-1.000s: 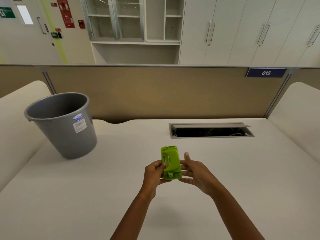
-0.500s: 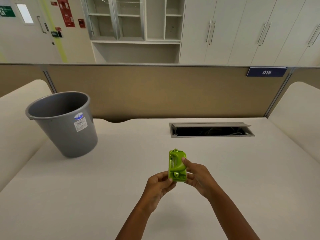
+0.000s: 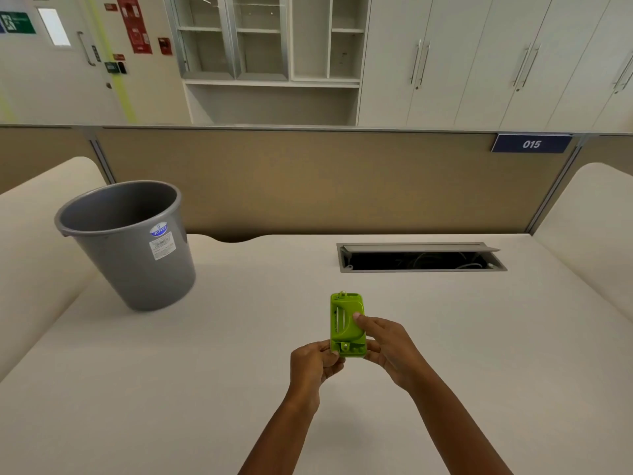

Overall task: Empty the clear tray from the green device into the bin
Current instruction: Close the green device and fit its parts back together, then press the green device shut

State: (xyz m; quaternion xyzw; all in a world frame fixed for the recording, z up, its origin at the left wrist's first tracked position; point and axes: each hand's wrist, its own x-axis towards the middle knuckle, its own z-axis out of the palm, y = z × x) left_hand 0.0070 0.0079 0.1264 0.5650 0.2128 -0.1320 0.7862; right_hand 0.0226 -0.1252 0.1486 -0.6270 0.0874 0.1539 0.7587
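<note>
A small lime-green device (image 3: 344, 317) is held upright above the desk, near its middle front. My right hand (image 3: 388, 347) grips its right side, thumb pressed on its face. My left hand (image 3: 313, 363) pinches its lower left corner. The clear tray cannot be made out in the device. A grey plastic bin (image 3: 133, 252) with a white label stands on the desk at the far left, well apart from my hands, its mouth open and tilted toward me.
The white desk (image 3: 171, 389) is bounded by a tan partition (image 3: 308, 180) at the back and white side panels. An open cable hatch (image 3: 421, 258) is sunk in the desk at the back right. Cabinets stand beyond.
My left hand slid from the device's left side down to its lower corner. My right thumb moved onto the device's face. The device shifted slightly to the right.
</note>
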